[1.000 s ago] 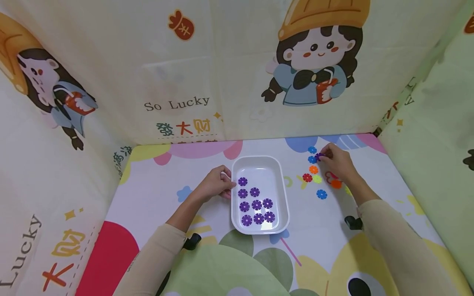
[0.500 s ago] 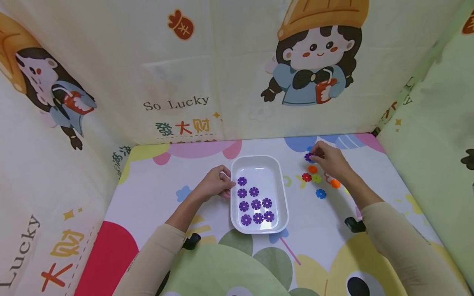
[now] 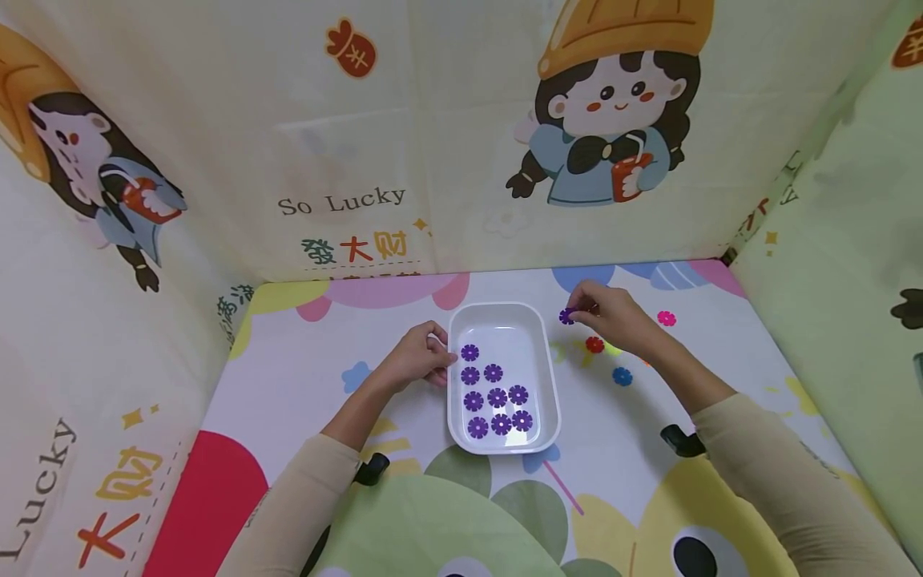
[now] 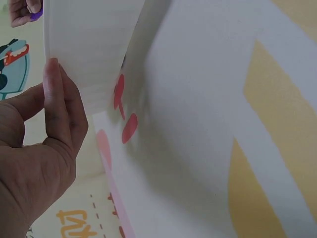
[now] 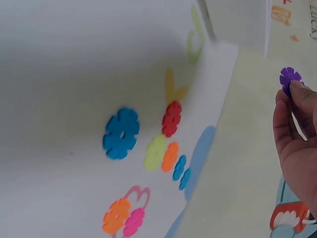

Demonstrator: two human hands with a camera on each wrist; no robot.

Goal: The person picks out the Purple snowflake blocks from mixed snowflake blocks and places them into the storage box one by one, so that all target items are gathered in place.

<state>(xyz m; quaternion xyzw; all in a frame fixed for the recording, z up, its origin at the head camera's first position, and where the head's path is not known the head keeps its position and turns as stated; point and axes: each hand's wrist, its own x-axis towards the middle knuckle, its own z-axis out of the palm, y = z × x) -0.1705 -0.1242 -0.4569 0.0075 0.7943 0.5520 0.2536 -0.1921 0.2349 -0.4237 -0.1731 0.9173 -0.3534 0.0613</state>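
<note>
A white rectangular tray (image 3: 534, 328) stands on the table with several purple snowflake discs (image 3: 497, 397) laid in rows inside. My left hand (image 3: 418, 357) grips the tray's left rim between thumb and fingers; in the left wrist view the fingers (image 4: 57, 104) lie along the tray's outer wall (image 4: 89, 49). My right hand (image 3: 613, 316) pinches one purple snowflake disc (image 3: 566, 316) above the table, right of the tray's far end. That same purple disc (image 5: 289, 79) shows between thumb and fingertips in the right wrist view.
Loose discs lie on the table right of the tray: a red disc (image 3: 594, 344), a blue disc (image 3: 622, 377) and a pink disc (image 3: 667, 319). Orange (image 5: 117, 216), yellow-green (image 5: 156, 152) and small blue discs (image 5: 180, 167) show in the right wrist view. A printed cloth wall (image 3: 461, 160) rises behind.
My right hand has moved left toward the tray, carrying the purple disc away from the loose discs. The pink disc has come into sight. My left hand stays on the tray rim.
</note>
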